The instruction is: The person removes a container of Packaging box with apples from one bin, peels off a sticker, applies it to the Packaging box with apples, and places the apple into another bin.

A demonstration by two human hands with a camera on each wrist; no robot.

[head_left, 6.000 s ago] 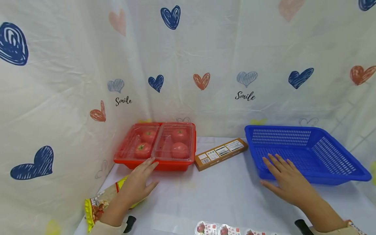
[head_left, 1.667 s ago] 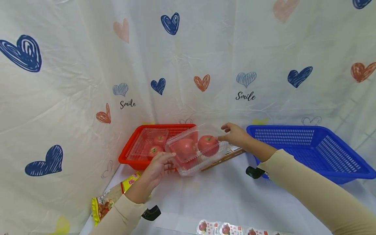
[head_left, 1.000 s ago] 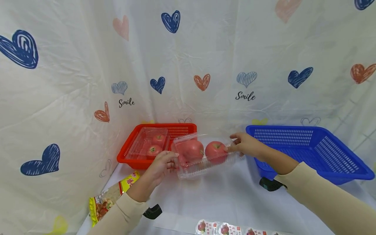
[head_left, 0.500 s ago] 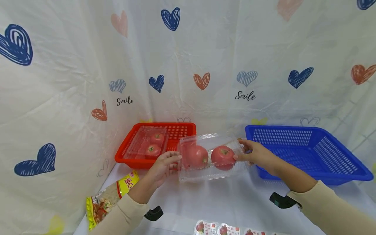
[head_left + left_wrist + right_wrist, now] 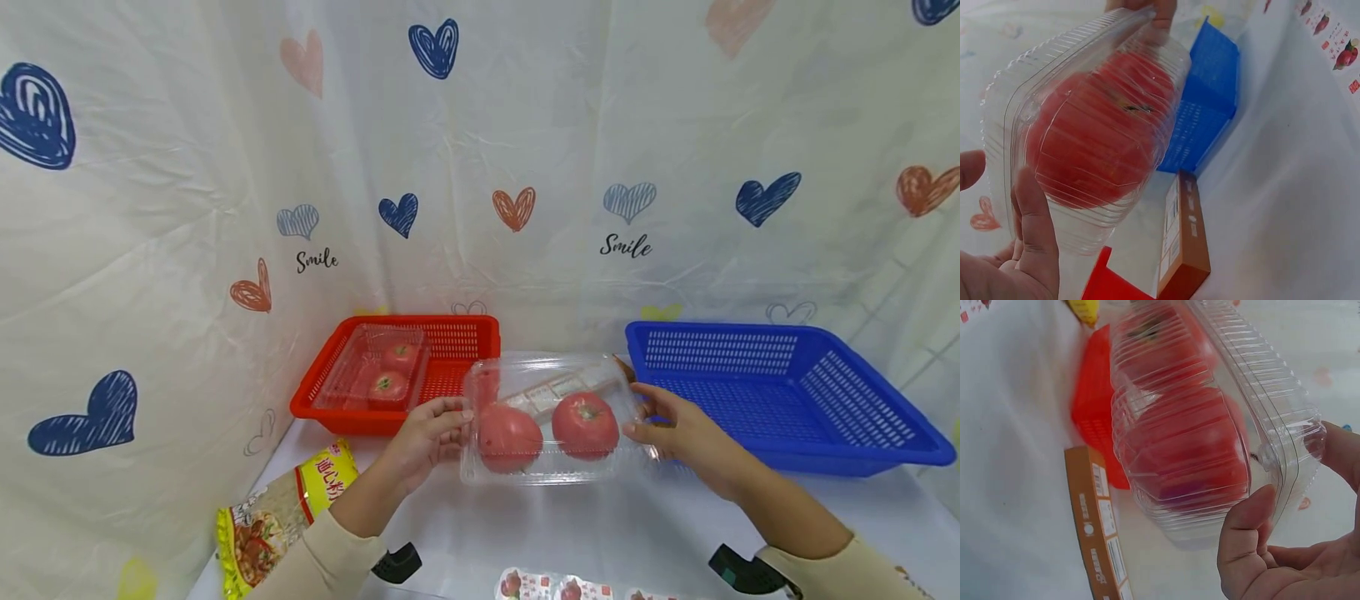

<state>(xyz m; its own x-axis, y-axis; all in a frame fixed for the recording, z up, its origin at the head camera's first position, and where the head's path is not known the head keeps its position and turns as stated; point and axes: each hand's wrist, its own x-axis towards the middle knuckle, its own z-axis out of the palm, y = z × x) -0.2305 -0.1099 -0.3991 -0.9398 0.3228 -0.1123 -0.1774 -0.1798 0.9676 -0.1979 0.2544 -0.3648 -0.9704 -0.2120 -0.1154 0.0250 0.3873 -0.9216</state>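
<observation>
Both hands hold up a clear plastic clamshell box [image 5: 547, 427] with round red fruits [image 5: 587, 425] inside, tilted so its broad side faces the head camera. The left hand [image 5: 433, 437] grips its left end, and in the left wrist view the thumb and fingers [image 5: 1035, 231] pinch the rim. At the other end the right hand [image 5: 667, 429] does the same; its fingers [image 5: 1244, 550] press on the rim in the right wrist view. A second clear box [image 5: 375, 367] of red fruits lies in the red basket [image 5: 457, 323].
The blue basket [image 5: 802, 458] stands at the right with nothing in it. A flat brown carton [image 5: 1188, 237] lies behind the held box. A yellow food packet [image 5: 285, 508] is at the left, by the left forearm. Fruit stickers [image 5: 555, 586] line the table's front edge.
The hands, apart six seconds ago, have lifted the box out of the red basket's right half. Over the last second it has moved right and toward the camera, and its tilt has changed.
</observation>
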